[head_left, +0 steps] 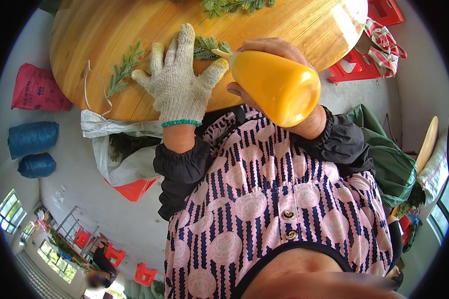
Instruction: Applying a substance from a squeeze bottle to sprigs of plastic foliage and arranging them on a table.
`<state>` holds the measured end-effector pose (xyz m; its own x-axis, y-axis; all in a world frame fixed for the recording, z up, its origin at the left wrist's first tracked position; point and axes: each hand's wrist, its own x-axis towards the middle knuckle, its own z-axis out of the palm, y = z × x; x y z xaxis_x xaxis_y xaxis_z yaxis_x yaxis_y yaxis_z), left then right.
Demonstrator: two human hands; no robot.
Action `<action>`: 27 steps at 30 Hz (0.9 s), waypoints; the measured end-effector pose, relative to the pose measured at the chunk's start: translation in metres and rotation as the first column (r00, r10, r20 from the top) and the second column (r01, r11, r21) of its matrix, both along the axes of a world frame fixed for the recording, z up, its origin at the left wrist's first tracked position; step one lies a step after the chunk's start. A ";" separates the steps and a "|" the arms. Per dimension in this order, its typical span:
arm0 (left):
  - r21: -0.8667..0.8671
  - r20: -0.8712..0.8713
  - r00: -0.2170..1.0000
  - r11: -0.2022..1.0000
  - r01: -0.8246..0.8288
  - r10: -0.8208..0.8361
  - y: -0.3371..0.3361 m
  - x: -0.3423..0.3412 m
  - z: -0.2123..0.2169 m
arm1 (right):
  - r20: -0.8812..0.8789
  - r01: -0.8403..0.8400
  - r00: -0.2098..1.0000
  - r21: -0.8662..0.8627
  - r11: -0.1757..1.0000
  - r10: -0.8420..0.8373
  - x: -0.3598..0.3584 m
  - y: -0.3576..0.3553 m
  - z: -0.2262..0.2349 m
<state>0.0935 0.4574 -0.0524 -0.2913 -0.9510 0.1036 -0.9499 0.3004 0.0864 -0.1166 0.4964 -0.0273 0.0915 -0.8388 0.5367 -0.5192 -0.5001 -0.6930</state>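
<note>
My left hand (177, 84), in a knitted off-white glove with yellow-stained fingertips and a green cuff, lies with its fingers spread over the round wooden table (264, 30). A green fir-like sprig (127, 67) rests just left of the glove. Another sprig (204, 47) shows between the glove's index finger and thumb, partly hidden by the hand. My bare right hand (284, 48) is wrapped round a yellow squeeze bottle (277, 84). The bottle is tilted, its pale nozzle (219, 53) pointing left, close above the gloved thumb and the sprig.
More green sprigs (234, 6) lie at the table's far edge. A thin white strip (87, 89) curls near its left edge. An open white sack (107, 154) with dark greenery stands at my left. Red stools (354, 70) and a green sack (389, 164) are at the right.
</note>
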 end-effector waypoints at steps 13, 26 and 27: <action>-0.062 0.025 1.000 0.998 0.018 -0.017 0.001 0.000 -0.003 | -0.015 0.030 0.999 0.072 0.997 -0.029 -0.007 0.015 0.008; -0.108 0.009 0.999 0.993 0.044 -0.044 -0.001 -0.003 -0.003 | 0.007 0.010 1.000 0.111 0.994 -0.011 -0.019 0.033 0.014; -0.108 0.012 0.999 0.993 0.044 -0.043 -0.001 -0.002 -0.004 | 0.021 0.018 1.000 0.119 0.993 -0.021 -0.019 0.036 0.013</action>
